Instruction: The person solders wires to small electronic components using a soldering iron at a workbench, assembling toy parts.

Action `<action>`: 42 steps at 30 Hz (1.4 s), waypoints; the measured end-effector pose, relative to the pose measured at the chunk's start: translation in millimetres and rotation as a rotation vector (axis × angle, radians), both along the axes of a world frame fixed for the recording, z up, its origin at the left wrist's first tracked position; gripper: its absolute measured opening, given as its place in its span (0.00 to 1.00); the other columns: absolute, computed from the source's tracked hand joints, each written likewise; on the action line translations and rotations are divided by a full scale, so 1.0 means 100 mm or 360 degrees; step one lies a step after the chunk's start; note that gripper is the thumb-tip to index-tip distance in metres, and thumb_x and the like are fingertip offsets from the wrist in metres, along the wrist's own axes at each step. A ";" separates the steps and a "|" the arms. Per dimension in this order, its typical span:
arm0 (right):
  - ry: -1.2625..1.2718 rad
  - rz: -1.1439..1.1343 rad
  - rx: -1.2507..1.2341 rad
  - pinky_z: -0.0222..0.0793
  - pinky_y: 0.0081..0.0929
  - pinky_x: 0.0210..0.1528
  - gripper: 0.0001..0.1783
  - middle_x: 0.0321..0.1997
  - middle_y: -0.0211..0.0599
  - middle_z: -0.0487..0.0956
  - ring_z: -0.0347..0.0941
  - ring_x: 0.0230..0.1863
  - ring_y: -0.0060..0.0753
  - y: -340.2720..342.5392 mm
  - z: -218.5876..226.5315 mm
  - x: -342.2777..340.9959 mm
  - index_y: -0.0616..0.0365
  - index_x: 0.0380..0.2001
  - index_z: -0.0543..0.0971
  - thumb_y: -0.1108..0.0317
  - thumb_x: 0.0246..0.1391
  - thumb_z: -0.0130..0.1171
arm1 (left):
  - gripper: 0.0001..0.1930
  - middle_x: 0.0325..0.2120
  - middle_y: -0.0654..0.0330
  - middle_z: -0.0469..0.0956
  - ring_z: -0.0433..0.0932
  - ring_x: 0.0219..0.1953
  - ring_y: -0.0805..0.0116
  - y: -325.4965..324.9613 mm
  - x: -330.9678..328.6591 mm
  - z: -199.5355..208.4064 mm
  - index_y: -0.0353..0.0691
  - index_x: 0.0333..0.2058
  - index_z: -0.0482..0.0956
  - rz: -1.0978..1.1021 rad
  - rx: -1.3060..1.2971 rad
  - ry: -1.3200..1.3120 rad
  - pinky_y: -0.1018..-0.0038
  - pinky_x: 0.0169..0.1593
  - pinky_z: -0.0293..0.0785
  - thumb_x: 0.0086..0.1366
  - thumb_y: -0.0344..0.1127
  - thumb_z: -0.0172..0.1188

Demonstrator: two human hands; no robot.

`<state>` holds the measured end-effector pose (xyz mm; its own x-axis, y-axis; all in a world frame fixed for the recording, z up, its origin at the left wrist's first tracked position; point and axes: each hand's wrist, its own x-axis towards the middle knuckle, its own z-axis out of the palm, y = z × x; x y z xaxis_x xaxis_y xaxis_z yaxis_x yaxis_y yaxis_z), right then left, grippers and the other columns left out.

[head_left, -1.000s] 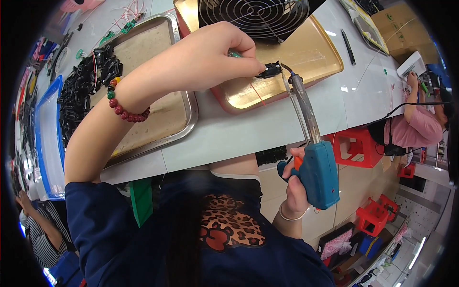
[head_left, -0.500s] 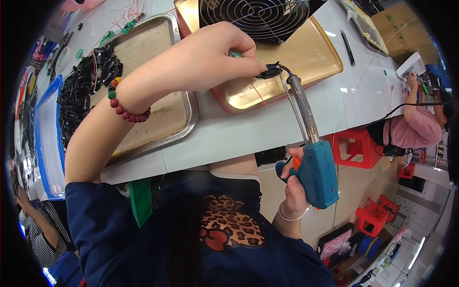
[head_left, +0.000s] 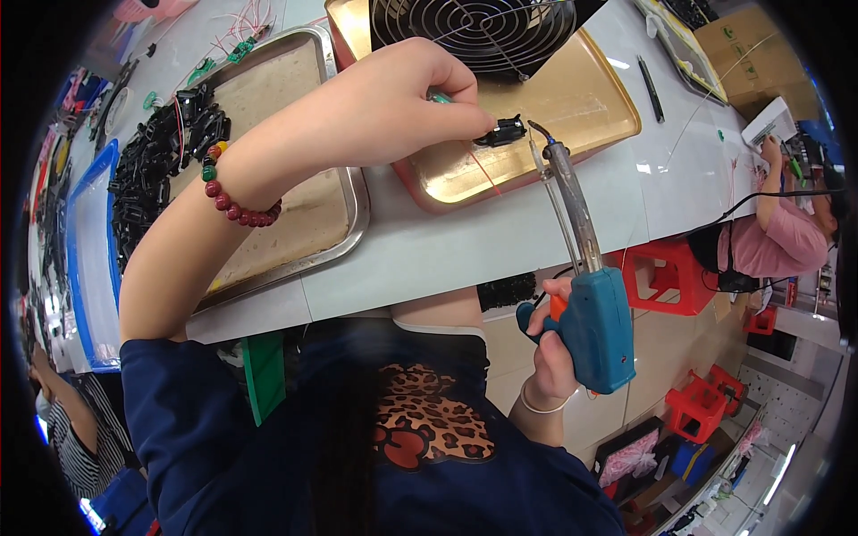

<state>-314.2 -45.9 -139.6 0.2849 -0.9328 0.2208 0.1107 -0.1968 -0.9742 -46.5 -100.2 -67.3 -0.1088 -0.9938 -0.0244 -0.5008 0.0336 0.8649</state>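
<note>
My left hand (head_left: 433, 94) reaches over a gold tray (head_left: 456, 185) and pinches a small black plastic part (head_left: 508, 131). A bit of green, perhaps a circuit board, shows between the fingers, and a thin red wire (head_left: 485, 171) hangs below them. Low on the right, my right hand (head_left: 553, 357) is wrapped round the handle of a teal soldering gun (head_left: 602, 326) with an orange trigger. Its bent tip and solder feed tube point up beside the black part, with a small gap between tip and part.
A black fan (head_left: 478, 27) with a wire guard stands on the gold tray. Left of it, a metal tray (head_left: 357, 210) holds a heap of black parts (head_left: 147, 179). Small green boards (head_left: 239, 49) lie behind. A black pen (head_left: 651, 89) and a co-worker (head_left: 782, 228) are to the right.
The soldering gun has drawn back slightly to the right and down, so its tip has come away from the black part. My left hand has barely moved.
</note>
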 end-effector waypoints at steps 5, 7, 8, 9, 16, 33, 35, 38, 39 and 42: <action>-0.0030 0.0020 -0.0025 0.62 0.16 0.25 0.29 0.42 0.53 0.70 0.66 0.21 0.26 -0.01 -0.01 0.01 0.73 0.47 0.63 0.69 0.39 0.52 | 0.17 0.12 0.71 0.61 0.55 0.17 0.86 -0.01 0.00 0.01 0.36 0.15 0.66 0.0010 0.0001 0.0007 0.83 0.20 0.50 0.58 0.38 0.54; 0.0006 0.0059 -0.0015 0.62 0.16 0.25 0.28 0.42 0.53 0.70 0.66 0.21 0.26 -0.04 0.00 0.02 0.73 0.47 0.63 0.69 0.40 0.52 | 0.17 0.12 0.71 0.61 0.55 0.17 0.86 -0.02 0.02 -0.01 0.36 0.15 0.66 0.0007 -0.0005 -0.0015 0.83 0.20 0.50 0.58 0.38 0.54; 0.0004 0.0060 -0.0014 0.62 0.16 0.25 0.28 0.42 0.53 0.70 0.66 0.21 0.26 -0.05 0.00 0.03 0.73 0.47 0.63 0.69 0.40 0.52 | 0.17 0.12 0.71 0.61 0.55 0.17 0.86 -0.03 0.03 -0.02 0.36 0.15 0.66 0.0004 -0.0014 -0.0036 0.83 0.20 0.49 0.58 0.38 0.55; -0.0002 0.0048 -0.0014 0.62 0.16 0.25 0.28 0.42 0.53 0.70 0.66 0.21 0.26 -0.06 0.00 0.04 0.73 0.46 0.64 0.70 0.39 0.51 | 0.17 0.12 0.71 0.61 0.55 0.17 0.86 -0.05 0.03 -0.02 0.36 0.15 0.66 0.0005 -0.0013 -0.0039 0.83 0.20 0.49 0.58 0.38 0.55; -0.0066 -0.0109 0.0202 0.60 0.16 0.25 0.30 0.43 0.47 0.69 0.66 0.23 0.23 0.00 -0.03 -0.09 0.70 0.46 0.65 0.59 0.44 0.57 | 0.09 0.15 0.61 0.68 0.70 0.19 0.69 0.00 0.02 0.07 0.35 0.22 0.71 0.0135 -0.0905 -0.0593 0.76 0.23 0.63 0.52 0.34 0.59; -0.0080 -0.0087 0.0045 0.69 0.22 0.34 0.12 0.31 0.44 0.74 0.71 0.28 0.30 -0.08 0.03 -0.10 0.71 0.29 0.74 0.75 0.37 0.57 | 0.05 0.18 0.66 0.67 0.67 0.28 0.70 0.26 -0.06 0.05 0.42 0.25 0.74 0.0090 -0.1116 -0.1477 0.74 0.34 0.58 0.46 0.30 0.52; -0.0083 -0.0107 0.0036 0.69 0.23 0.35 0.14 0.31 0.44 0.74 0.71 0.28 0.29 -0.09 0.04 -0.10 0.72 0.31 0.74 0.75 0.37 0.57 | 0.04 0.18 0.65 0.68 0.67 0.27 0.70 0.22 -0.06 0.03 0.42 0.25 0.73 0.0145 -0.1171 -0.1405 0.74 0.34 0.58 0.46 0.30 0.53; -0.0254 -0.0072 0.0135 0.70 0.23 0.36 0.16 0.28 0.42 0.73 0.71 0.27 0.28 -0.09 0.06 -0.10 0.72 0.33 0.74 0.75 0.37 0.57 | 0.04 0.19 0.65 0.70 0.68 0.26 0.69 0.17 -0.08 0.03 0.41 0.24 0.73 0.0220 -0.1252 -0.1267 0.74 0.34 0.59 0.47 0.29 0.56; -0.0216 -0.0058 0.0105 0.69 0.22 0.34 0.17 0.26 0.40 0.72 0.70 0.26 0.27 -0.10 0.06 -0.12 0.71 0.34 0.74 0.75 0.36 0.57 | 0.04 0.19 0.64 0.71 0.69 0.26 0.68 0.17 -0.09 0.03 0.41 0.25 0.74 0.0246 -0.1276 -0.1202 0.74 0.34 0.59 0.47 0.29 0.57; -0.0104 -0.0071 0.0063 0.65 0.19 0.30 0.17 0.24 0.38 0.71 0.68 0.24 0.24 -0.07 0.07 -0.14 0.70 0.35 0.74 0.76 0.36 0.57 | 0.04 0.20 0.63 0.73 0.69 0.26 0.67 0.19 -0.10 0.00 0.40 0.25 0.74 0.0253 -0.1256 -0.1071 0.73 0.34 0.59 0.47 0.30 0.59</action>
